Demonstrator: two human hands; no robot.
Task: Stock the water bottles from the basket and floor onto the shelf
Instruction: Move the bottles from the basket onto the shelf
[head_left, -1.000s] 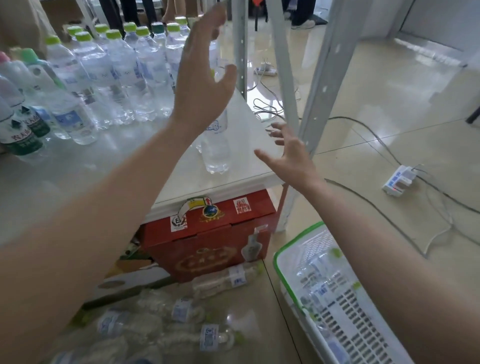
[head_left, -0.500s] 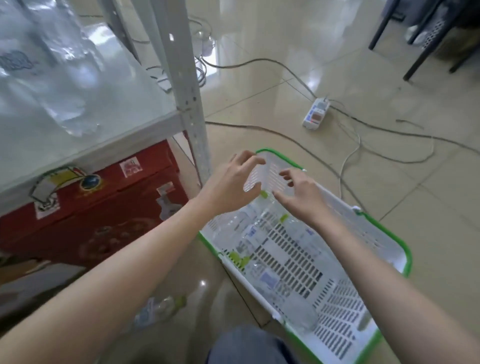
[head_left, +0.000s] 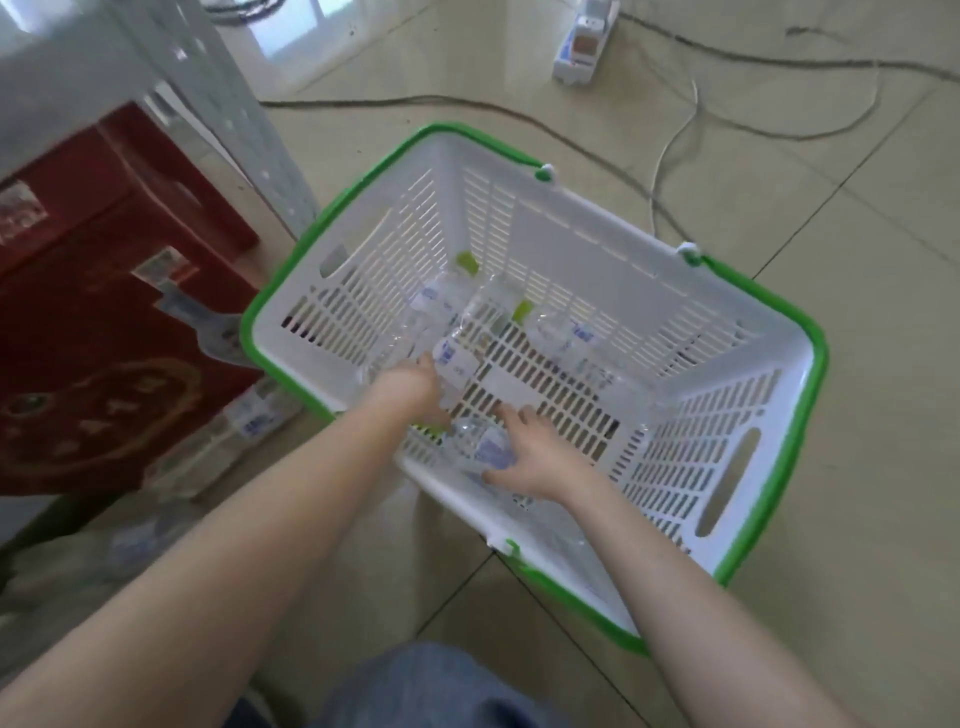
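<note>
A white plastic basket (head_left: 649, 291) with a green rim stands on the floor with several clear water bottles lying in its bottom. My left hand (head_left: 410, 387) is down inside it, fingers wrapped on a bottle (head_left: 452, 358) with a white and blue label. My right hand (head_left: 535, 457) closes around another lying bottle (head_left: 475, 444) near the basket's near wall. More bottles (head_left: 566, 338) with light green caps lie farther in. The shelf's metal post (head_left: 228, 119) rises at the upper left.
A red carton (head_left: 104, 291) sits under the shelf at the left, with loose bottles (head_left: 249, 415) lying on the floor before it. A white power strip (head_left: 587, 47) and cables (head_left: 727, 62) cross the tiled floor beyond the basket. My knee (head_left: 431, 686) shows at the bottom.
My view has dropped from the shelf top to the basket. Both hands have come down from the shelf and gone into the basket, each closing on a lying bottle.
</note>
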